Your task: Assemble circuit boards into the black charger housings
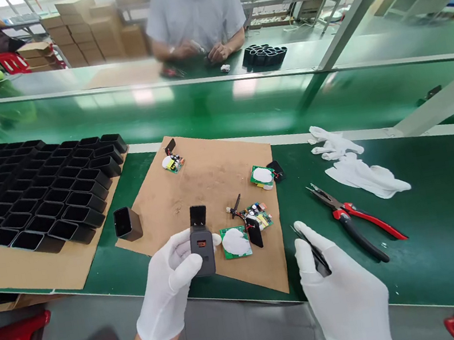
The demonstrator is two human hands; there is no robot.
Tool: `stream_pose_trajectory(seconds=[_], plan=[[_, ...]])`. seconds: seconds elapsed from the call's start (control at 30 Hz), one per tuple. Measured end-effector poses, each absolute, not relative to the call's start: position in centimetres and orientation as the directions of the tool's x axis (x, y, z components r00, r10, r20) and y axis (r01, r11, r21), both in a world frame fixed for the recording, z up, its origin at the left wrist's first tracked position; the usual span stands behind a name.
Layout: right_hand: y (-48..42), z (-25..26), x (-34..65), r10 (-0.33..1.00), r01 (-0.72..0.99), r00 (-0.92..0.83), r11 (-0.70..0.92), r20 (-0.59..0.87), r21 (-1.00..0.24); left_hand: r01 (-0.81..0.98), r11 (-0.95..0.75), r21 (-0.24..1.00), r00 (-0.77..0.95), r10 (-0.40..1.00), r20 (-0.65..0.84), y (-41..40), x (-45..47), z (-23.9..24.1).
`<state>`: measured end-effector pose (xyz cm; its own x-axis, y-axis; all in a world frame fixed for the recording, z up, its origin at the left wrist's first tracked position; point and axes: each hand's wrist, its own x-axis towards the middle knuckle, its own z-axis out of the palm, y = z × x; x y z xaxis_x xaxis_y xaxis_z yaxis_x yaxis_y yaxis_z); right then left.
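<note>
My left hand [165, 293], in a white glove, grips a small black charger housing [205, 263] with an orange port in its face. A dark flap [198, 215] stands up from its top end. In my gloved right hand [347, 298] is a pair of dark tweezers [321, 261], tips pointing away from me. Between the hands, on brown cardboard [210, 173], lie a circuit board with white paste [236, 243] and a board with exposed components [261, 217]. Farther off are a green board [261, 176] and another small board [173, 163].
Rows of black casings [40, 195] fill the left side, with a single casing [127, 224] beside them. Red-and-black pliers [352, 216] and white gloves [362, 170] lie to the right. Across a metal rail [177, 82], a person [195, 18] works near more black casings [264, 56].
</note>
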<state>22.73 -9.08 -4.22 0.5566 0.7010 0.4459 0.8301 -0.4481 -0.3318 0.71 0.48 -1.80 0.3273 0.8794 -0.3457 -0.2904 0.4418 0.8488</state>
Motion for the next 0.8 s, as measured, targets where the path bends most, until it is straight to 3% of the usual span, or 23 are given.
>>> stream_pose_trajectory(seconds=[0.13, 0.4, 0.53, 0.63, 0.73, 0.8], plan=[[-8.7, -5.6, 24.1, 0.703, 0.896, 0.434, -0.404, 0.563, -0.185, -0.319, 0.496, 0.808, 0.357, 0.852, -0.382, 0.0, 1.0, -1.4], [-8.8, -5.8, 24.3, 0.713, 0.895, 0.444, -0.382, 0.543, -0.23, -0.309, 0.483, 0.819, 0.416, 0.843, -0.341, -0.7, 1.7, -0.3], [-9.1, -5.7, 24.4, 0.719, 0.834, 0.546, -0.42, 0.429, -0.358, -0.307, 0.453, 0.837, 0.437, 0.849, -0.298, -1.0, 1.9, 0.1], [-9.4, -5.0, 24.2, 0.708, 0.728, 0.63, -0.394, 0.319, -0.561, -0.312, 0.444, 0.84, 0.446, 0.849, -0.283, -1.2, 2.0, 0.3], [-9.9, -3.4, 23.3, 0.763, 0.645, 0.603, -0.293, 0.235, -0.706, -0.306, 0.422, 0.854, 0.439, 0.858, -0.267, -1.3, 2.1, 0.3], [-10.2, -2.1, 22.6, 0.796, 0.645, 0.561, -0.248, 0.228, -0.722, -0.314, 0.399, 0.862, 0.428, 0.87, -0.246, -1.3, 2.1, 0.3]])
